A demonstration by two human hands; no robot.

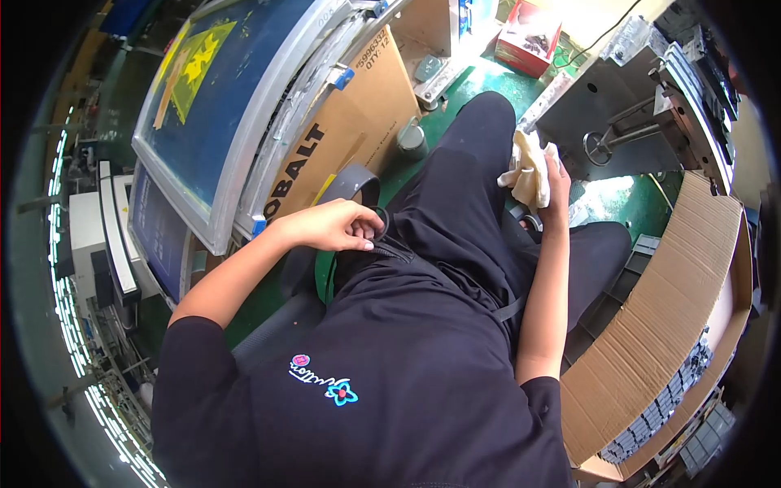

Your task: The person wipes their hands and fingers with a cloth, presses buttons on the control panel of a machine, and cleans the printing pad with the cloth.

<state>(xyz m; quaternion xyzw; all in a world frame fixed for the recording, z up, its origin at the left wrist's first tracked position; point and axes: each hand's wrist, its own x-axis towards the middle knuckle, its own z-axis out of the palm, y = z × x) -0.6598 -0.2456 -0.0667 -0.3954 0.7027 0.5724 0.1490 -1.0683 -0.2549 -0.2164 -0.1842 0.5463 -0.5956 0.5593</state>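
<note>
My left hand (346,225) is closed at my left hip, its fingers curled at a thin dark strap (389,246) against my black clothing. What lies inside that fist is partly hidden. Over my right thigh, my right hand (556,184) grips a crumpled off-white cloth (530,169), glove-like in its folds. The cloth hangs from the fingers beside my knee.
Left of me lean framed screens (236,122) and a cardboard sheet (346,130). An open carton (659,325) with several small grey parts stands at right. Ahead are a machine with a handwheel (598,149) and a red box (529,37).
</note>
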